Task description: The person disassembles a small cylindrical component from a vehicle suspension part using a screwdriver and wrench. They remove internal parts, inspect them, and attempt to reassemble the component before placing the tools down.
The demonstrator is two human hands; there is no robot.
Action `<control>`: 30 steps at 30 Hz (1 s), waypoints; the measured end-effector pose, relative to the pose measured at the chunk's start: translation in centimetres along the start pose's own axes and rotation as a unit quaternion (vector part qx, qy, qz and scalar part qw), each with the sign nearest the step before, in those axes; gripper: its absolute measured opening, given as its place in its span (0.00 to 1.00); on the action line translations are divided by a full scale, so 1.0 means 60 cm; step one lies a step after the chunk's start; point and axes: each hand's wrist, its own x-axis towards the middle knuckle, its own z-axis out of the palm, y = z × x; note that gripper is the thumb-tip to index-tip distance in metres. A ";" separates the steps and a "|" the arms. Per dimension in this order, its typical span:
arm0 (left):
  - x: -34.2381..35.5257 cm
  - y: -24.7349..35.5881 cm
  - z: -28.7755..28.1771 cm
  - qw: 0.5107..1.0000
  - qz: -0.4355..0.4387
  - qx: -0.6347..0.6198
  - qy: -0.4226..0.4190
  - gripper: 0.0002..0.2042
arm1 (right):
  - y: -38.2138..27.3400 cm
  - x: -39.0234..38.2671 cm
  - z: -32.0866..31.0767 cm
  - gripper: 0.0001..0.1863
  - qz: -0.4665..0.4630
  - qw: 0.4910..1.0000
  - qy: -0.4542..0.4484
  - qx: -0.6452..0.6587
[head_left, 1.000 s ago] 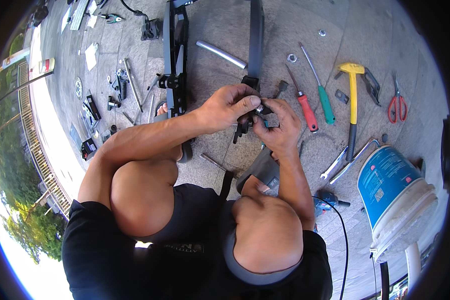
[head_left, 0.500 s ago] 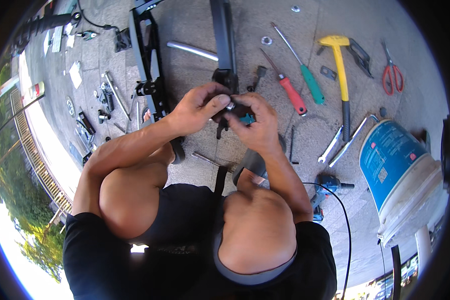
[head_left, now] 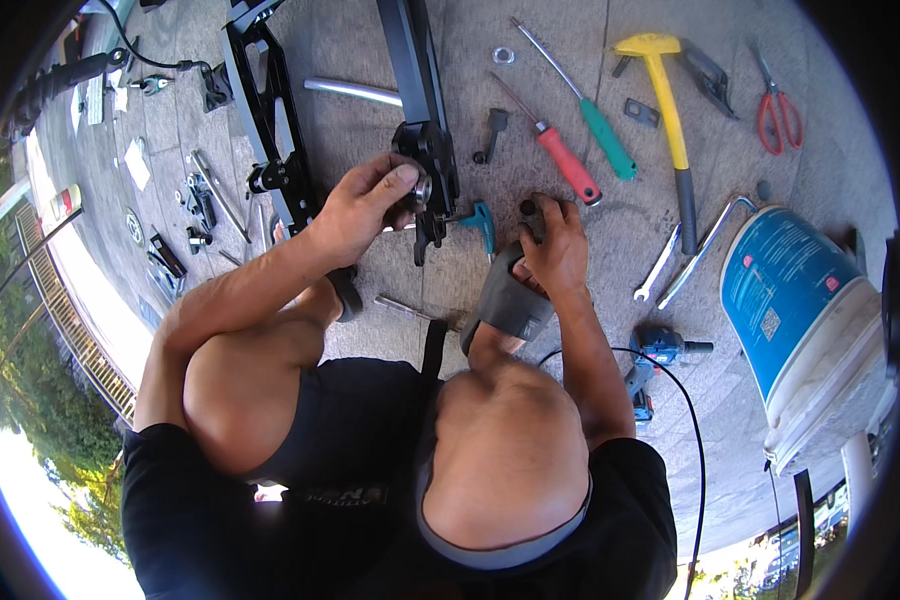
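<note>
Between the thumb and fingers of my left hand (head_left: 362,208) is a small round metal ring (head_left: 423,190), partly covered by the fingers. It is beside the lower end of a black metal arm (head_left: 410,70), and I cannot tell whether they touch. My right hand (head_left: 558,248) is apart from it, above my sandal (head_left: 518,300), with its fingers closed around a short dark cylindrical part (head_left: 531,215). Between the two hands a teal-handled hex key (head_left: 481,228) lies on the ground. A second black frame piece (head_left: 282,140) stands left of the arm.
Right of my hands lie a red screwdriver (head_left: 570,168), a green screwdriver (head_left: 608,138), a yellow hammer (head_left: 670,110), red scissors (head_left: 779,122) and a wrench (head_left: 658,268). A blue-and-white bucket (head_left: 785,275) and a cordless power tool (head_left: 658,346) are nearer me. A silver tube (head_left: 355,92) lies behind.
My hands were together over the metal ring. The right one has moved right and closer to me with the dark part, while the left keeps the ring. The whole view has shifted slightly.
</note>
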 end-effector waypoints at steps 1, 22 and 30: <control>0.003 -0.001 0.004 1.000 0.005 -0.019 0.020 0.13 | 0.009 -0.003 0.006 0.21 -0.003 1.000 0.004 -0.020; -0.135 -0.019 -0.043 0.979 0.144 -0.144 0.008 0.14 | -0.249 0.081 -0.021 0.17 -0.136 0.893 -0.221 0.368; -0.158 -0.098 -0.104 0.934 0.169 -0.314 0.033 0.15 | -0.296 0.046 0.028 0.18 -0.241 0.901 -0.200 0.300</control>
